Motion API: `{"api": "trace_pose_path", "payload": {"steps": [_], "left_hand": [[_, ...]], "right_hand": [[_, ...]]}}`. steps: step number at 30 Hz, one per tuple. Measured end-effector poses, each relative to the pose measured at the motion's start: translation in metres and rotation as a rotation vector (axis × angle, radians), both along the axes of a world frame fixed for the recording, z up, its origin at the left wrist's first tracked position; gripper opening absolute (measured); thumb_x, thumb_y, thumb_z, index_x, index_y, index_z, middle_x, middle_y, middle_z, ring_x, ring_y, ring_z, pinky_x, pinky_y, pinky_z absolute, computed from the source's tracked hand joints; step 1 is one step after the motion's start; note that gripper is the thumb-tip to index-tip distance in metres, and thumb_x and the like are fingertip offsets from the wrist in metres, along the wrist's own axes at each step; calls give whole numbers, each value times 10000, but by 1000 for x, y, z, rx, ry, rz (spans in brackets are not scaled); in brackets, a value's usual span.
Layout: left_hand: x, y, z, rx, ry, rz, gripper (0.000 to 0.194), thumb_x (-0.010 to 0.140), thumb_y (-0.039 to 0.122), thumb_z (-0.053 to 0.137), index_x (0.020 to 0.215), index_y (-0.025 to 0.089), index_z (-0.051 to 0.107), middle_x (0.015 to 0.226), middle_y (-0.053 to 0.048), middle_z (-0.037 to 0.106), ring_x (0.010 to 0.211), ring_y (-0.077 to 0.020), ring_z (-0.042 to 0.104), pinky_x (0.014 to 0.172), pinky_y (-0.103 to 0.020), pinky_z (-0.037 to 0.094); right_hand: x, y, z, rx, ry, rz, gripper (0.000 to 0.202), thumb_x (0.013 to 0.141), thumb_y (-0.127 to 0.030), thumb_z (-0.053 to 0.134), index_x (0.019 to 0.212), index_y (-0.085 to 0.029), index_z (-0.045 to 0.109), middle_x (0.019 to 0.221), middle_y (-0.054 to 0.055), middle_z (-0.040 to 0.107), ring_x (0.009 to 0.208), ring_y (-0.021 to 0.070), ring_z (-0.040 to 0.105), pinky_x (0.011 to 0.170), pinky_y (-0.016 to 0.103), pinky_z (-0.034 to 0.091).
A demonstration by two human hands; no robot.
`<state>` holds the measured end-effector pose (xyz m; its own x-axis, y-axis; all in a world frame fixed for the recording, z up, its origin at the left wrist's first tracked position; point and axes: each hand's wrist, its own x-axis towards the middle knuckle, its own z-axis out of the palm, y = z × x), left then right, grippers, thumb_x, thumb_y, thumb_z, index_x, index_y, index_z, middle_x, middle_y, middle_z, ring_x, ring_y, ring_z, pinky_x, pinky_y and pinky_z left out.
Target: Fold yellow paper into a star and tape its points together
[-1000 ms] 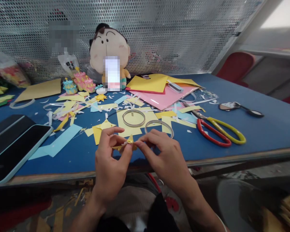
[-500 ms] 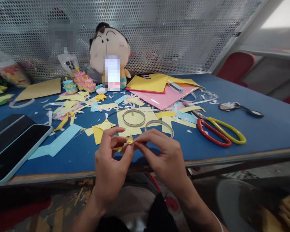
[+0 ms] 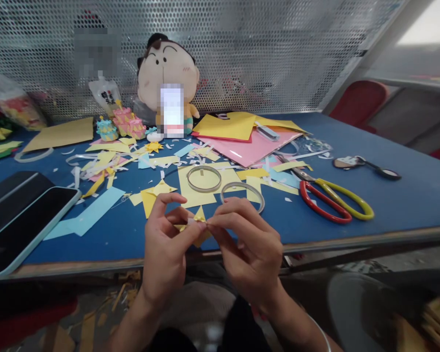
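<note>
Near the table's front edge, my left hand (image 3: 168, 244) pinches a small folded yellow paper star (image 3: 200, 214) between thumb and fingers. One pointed tip stands up above the thumb, and part of the paper hangs below it. My right hand (image 3: 247, 244) has its thumb and forefinger closed at the star's right side; the fingers hide what they grip there. Just behind my hands lie a yellow star-shaped paper piece (image 3: 162, 187) and a pale yellow sheet (image 3: 194, 195). Two rolls of narrow tape, one on the sheet (image 3: 204, 178) and one beside it (image 3: 243, 190), lie close to my right hand.
Scissors (image 3: 333, 200) with red and yellow handles lie right. A phone (image 3: 36, 225) and blue paper strips (image 3: 99, 208) are left. Paper scraps (image 3: 106, 164) cover the middle. Coloured sheets (image 3: 242, 146), a plush doll (image 3: 166, 68) and small paper cakes (image 3: 126, 122) stand behind.
The yellow star has turned so more of its upright point and lower part shows. My right hand has shifted slightly right and down, its fingers more curled.
</note>
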<state>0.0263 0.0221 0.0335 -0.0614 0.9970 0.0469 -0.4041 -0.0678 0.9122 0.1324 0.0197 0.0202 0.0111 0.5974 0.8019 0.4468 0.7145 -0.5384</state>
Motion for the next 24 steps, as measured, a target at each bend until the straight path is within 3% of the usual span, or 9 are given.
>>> {"api": "trace_pose_path", "payload": {"steps": [4,8,10,13,15,19,21,24], "left_hand": [[0,4,4,-65,-54,22,346,565,66,694,813,210,499,542,95,559,469,-34,519,476,-103,447],[-12,14,4,-8,-78,201,312,547,64,695,766,195,516,542,76,590,518,-65,591,490,-119,471],[-17,15,5,46,-41,285,304,575,59,696,792,198,536,567,69,619,573,-81,633,527,-130,496],[-16,9,7,111,29,296,270,630,84,700,813,206,543,615,63,650,611,-87,653,548,-141,510],[-13,4,6,125,63,265,261,659,106,702,836,209,540,655,54,670,641,-99,668,561,-154,519],[-9,1,1,134,79,190,246,694,107,690,852,209,530,690,48,676,676,-91,671,610,-153,527],[-9,1,-2,142,91,135,259,706,88,679,873,214,526,705,55,672,687,-75,667,633,-140,525],[-10,1,-4,164,110,98,341,708,56,671,951,233,510,701,74,665,689,-60,664,652,-129,524]], "right_hand": [[3,-8,5,64,-98,-46,227,762,23,450,701,-176,541,676,12,545,644,135,510,734,361,468],[15,-28,19,109,-60,-57,278,701,46,504,829,-193,568,730,-6,563,663,133,549,857,399,463],[17,-35,23,85,60,-113,319,695,42,547,871,-222,581,783,-6,596,753,159,582,875,394,469],[12,-32,19,-70,256,-100,343,780,-31,540,1028,-266,563,975,18,613,941,185,578,893,384,472],[4,-24,11,-228,277,47,452,787,-79,576,1169,-297,472,1105,28,576,936,172,597,860,365,506],[-9,-7,-3,-450,355,268,487,766,-80,574,1179,-271,402,832,-25,602,764,134,636,725,290,551],[-10,-2,-4,-465,432,270,416,758,-78,569,1104,-257,422,715,-60,570,673,112,617,671,256,548],[-7,1,0,-437,492,231,319,754,-85,576,1014,-245,484,738,-53,572,700,96,611,667,223,540]]}}
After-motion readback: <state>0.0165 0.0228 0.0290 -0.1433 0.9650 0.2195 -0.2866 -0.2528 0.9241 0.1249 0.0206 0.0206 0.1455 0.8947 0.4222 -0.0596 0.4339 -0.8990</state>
